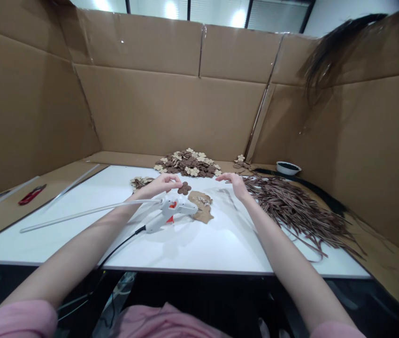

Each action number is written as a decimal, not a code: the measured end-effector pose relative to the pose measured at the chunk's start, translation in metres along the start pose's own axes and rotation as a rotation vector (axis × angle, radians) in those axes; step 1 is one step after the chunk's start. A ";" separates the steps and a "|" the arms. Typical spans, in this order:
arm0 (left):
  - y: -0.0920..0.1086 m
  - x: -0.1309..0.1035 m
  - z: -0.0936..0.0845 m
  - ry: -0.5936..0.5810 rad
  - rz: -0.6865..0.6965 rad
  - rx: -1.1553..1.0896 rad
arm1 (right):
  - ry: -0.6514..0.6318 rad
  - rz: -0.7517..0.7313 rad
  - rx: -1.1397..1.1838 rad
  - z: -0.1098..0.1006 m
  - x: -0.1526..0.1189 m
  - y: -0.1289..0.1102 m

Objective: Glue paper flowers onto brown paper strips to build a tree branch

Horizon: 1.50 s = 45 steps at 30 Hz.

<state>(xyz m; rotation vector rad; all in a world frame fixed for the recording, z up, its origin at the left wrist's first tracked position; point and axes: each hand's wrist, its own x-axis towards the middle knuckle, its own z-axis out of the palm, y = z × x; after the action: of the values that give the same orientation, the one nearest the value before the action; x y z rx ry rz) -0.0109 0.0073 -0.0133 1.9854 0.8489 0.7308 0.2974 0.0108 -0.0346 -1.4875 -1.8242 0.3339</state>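
My left hand (166, 183) pinches a dark brown flower cutout (184, 188) at its edge, above the white board (220, 249). Just below it lies a white glue gun (176, 208) with a red trigger and a long clear glue stick in its back. Its nozzle reaches over a ragged tan piece (203, 213) carrying whitish glue residue. To the right, my right hand (234, 181) hovers with fingers stretched toward the left and nothing visible in them. Beside that hand begins a heap of thin brown strips (291, 206).
Brown and cream flower cutouts form a pile (188, 163) at the back, with smaller groups either side. A white bowl of dark material (288, 168) stands at back right. Red-handled cutters (32, 195) lie left. Cardboard walls (171, 108) enclose the table; the gun's black cord (122, 244) crosses the front edge.
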 end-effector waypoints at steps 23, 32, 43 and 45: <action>0.002 -0.001 0.002 0.036 -0.019 -0.038 | 0.055 0.498 -0.490 -0.017 0.000 0.051; -0.004 0.002 0.001 0.103 -0.060 -0.157 | 0.196 0.372 -0.384 -0.017 0.004 0.043; -0.012 0.009 0.007 0.016 -0.049 -0.449 | 0.047 -0.100 0.355 0.011 -0.001 -0.015; -0.010 0.009 0.009 0.003 -0.046 -0.481 | 0.002 -0.126 0.463 0.016 -0.003 -0.024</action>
<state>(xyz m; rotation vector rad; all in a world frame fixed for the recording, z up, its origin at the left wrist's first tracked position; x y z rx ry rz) -0.0017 0.0142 -0.0250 1.5309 0.6441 0.8230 0.2688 0.0048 -0.0321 -1.0475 -1.6840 0.6418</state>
